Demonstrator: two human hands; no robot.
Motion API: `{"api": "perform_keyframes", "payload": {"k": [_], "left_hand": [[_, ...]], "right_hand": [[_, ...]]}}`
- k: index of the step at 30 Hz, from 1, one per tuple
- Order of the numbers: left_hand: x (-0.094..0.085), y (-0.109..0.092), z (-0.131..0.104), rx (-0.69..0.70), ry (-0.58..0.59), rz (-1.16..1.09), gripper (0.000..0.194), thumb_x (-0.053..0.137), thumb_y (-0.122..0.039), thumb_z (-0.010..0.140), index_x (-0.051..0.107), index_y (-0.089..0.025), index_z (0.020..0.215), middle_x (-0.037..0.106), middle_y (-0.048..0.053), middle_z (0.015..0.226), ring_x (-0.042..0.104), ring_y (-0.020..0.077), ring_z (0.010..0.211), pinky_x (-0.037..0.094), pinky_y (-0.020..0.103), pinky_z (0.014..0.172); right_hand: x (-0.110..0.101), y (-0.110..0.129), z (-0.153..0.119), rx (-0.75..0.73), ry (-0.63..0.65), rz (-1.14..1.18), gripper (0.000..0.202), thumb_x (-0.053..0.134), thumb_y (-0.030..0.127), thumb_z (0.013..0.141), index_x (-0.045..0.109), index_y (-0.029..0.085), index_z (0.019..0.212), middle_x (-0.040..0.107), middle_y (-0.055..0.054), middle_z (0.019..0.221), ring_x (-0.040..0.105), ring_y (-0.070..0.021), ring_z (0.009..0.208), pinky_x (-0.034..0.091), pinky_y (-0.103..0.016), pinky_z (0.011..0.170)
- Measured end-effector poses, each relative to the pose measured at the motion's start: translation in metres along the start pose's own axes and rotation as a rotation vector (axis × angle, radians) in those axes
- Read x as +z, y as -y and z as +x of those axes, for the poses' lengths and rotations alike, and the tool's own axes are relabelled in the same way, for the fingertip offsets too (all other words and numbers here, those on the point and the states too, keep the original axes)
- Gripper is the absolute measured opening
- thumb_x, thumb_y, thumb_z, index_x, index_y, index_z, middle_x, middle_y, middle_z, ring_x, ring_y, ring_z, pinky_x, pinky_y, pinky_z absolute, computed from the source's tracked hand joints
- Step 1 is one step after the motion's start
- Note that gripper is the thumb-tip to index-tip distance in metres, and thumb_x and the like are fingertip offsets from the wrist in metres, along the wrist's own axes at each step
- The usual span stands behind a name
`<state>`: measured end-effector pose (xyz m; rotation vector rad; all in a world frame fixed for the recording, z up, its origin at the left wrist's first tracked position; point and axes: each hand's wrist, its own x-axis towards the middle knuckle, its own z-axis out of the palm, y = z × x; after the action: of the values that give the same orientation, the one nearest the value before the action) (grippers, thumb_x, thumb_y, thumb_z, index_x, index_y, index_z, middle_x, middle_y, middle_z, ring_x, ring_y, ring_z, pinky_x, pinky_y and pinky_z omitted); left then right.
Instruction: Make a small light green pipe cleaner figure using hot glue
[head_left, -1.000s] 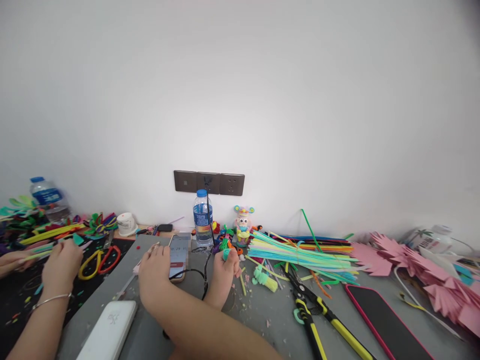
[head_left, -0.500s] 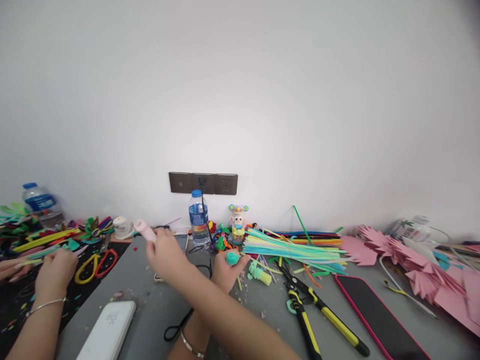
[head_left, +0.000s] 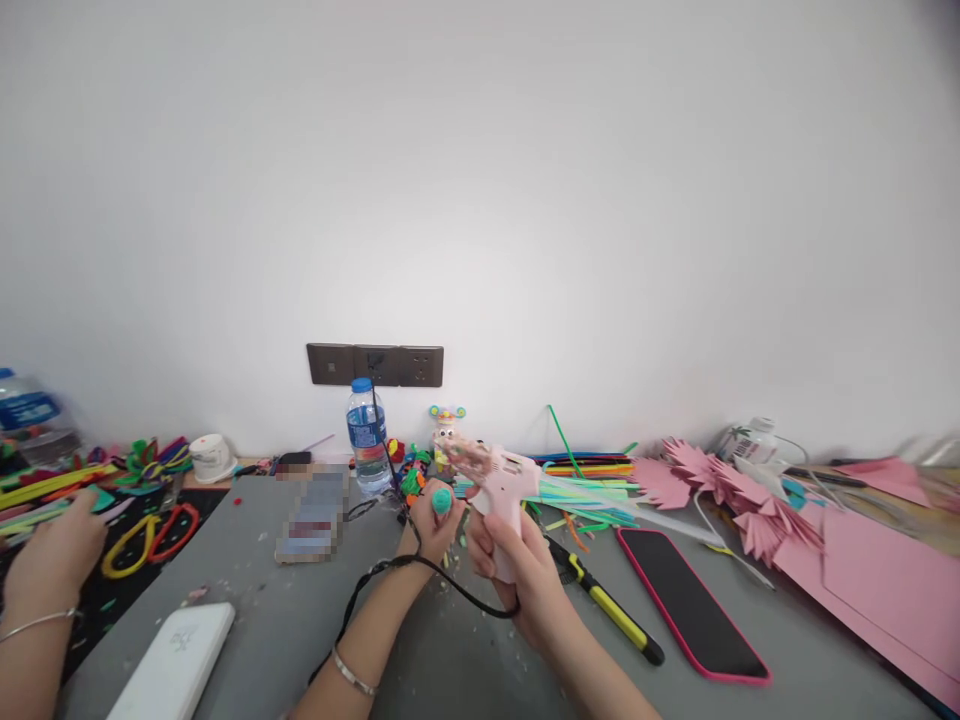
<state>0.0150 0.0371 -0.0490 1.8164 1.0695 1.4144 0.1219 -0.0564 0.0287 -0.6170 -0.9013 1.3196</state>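
My right hand is wrapped round the handle of a pale pink hot glue gun. Its glue-crusted nozzle points left, a clear glue stick juts from its back, and a black cord runs from the handle base. To the left, my left hand is closed round a small teal fuzzy coil, whose rounded top shows above the fingers. The nozzle is above and right of the coil, apart from it. A small doll figure stands behind the hands, partly hidden by the gun.
A water bottle stands near the wall. Around lie pipe cleaners, yellow-black pliers, a red-edged phone, pink folded paper, a white power bank and scissors. At left is another person's hand.
My right hand has swung from the far left, where it crossed over my left arm, to the right with the glue gun. My left hand still holds the teal coil. The view has turned right.
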Motion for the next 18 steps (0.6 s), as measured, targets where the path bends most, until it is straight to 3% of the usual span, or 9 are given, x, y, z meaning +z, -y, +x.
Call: {"api": "perform_keyframes", "payload": {"k": [3, 5, 9, 13, 18], "left_hand": [[0.004, -0.001, -0.004, -0.045, 0.077, -0.02, 0.02, 0.044, -0.034, 0.092, 0.057, -0.02, 0.1, 0.061, 0.0, 0.069, 0.055, 0.0129, 0.052, 0.048, 0.027, 0.049], [0.002, -0.001, -0.004, -0.066, 0.096, -0.028, 0.018, 0.041, -0.036, 0.091, 0.054, -0.026, 0.097, 0.056, -0.003, 0.06, 0.053, 0.0139, 0.048, 0.046, 0.027, 0.047], [-0.005, -0.003, 0.0, -0.017, 0.048, 0.03, 0.018, 0.044, -0.041, 0.089, 0.056, -0.029, 0.095, 0.061, 0.0, 0.077, 0.06, 0.0196, 0.065, 0.052, 0.035, 0.062], [-0.008, -0.001, 0.003, 0.147, 0.077, 0.102, 0.027, 0.049, -0.038, 0.087, 0.063, -0.024, 0.107, 0.059, 0.009, 0.108, 0.062, 0.0243, 0.088, 0.055, 0.034, 0.067], [-0.008, 0.004, 0.0, 0.128, 0.151, 0.012, 0.038, 0.052, -0.036, 0.087, 0.059, -0.025, 0.123, 0.056, 0.009, 0.108, 0.063, 0.0171, 0.076, 0.054, 0.025, 0.053]], "right_hand": [[-0.031, -0.006, -0.013, -0.045, -0.057, -0.047, 0.036, 0.063, 0.049, 0.079, 0.056, 0.017, 0.095, 0.043, 0.007, 0.052, 0.032, -0.0071, 0.041, 0.025, -0.02, 0.041], [-0.045, -0.013, -0.018, -0.039, -0.068, -0.093, 0.04, 0.059, 0.051, 0.082, 0.055, 0.016, 0.1, 0.045, 0.007, 0.05, 0.034, -0.0072, 0.04, 0.026, -0.02, 0.041], [-0.058, -0.023, -0.024, 0.023, -0.04, -0.131, 0.043, 0.055, 0.055, 0.084, 0.054, 0.016, 0.1, 0.046, 0.008, 0.05, 0.033, -0.0054, 0.033, 0.025, -0.019, 0.036], [-0.062, -0.026, -0.022, 0.028, -0.051, -0.124, 0.042, 0.054, 0.059, 0.083, 0.052, 0.017, 0.077, 0.04, 0.009, 0.045, 0.032, -0.0036, 0.031, 0.021, -0.017, 0.034], [-0.063, -0.026, -0.022, 0.071, -0.115, -0.145, 0.045, 0.055, 0.062, 0.081, 0.05, 0.018, 0.077, 0.037, 0.011, 0.043, 0.029, -0.0034, 0.029, 0.02, -0.016, 0.032]]}}
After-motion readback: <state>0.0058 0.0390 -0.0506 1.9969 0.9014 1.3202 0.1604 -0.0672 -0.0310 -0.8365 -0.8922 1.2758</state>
